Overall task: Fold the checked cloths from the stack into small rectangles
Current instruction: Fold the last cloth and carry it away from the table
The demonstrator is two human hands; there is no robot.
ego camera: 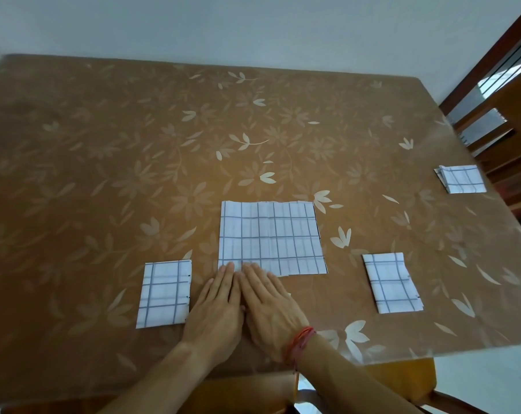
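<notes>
Both hands are flat, fingers straight and together, holding nothing. The left hand (pixel 215 306) and right hand (pixel 268 306) lie side by side, touching along the inner edges, palms down.

The fingertips of both rest on the near-left corner area of the open cloth (pixel 272 237), pressing its near edge onto the tabletop (pixel 133 144). The rest of each hand lies on the bare cover, short of the cloth.

The open cloth is white with a blue check and lies flat at centre, roughly square. A crease runs down the middle. Its near edge looks slightly stepped, so it may be two layers; I can't tell for sure.

Left folded cloth (pixel 164 294): small rectangle, just beside the left hand, apart from the open cloth.
Right folded cloth (pixel 392 283): small rectangle to the right of the open cloth, apart from it, slightly skewed.
Stack (pixel 462 179): far right, near the tabletop's right edge, well apart from the rest. Several layers show at its left side.

Red thread (pixel 299 343) is wound round the right wrist. A wooden chair (pixel 498 115) stands beyond the right edge. The brown cover has a pale flower print.
</notes>
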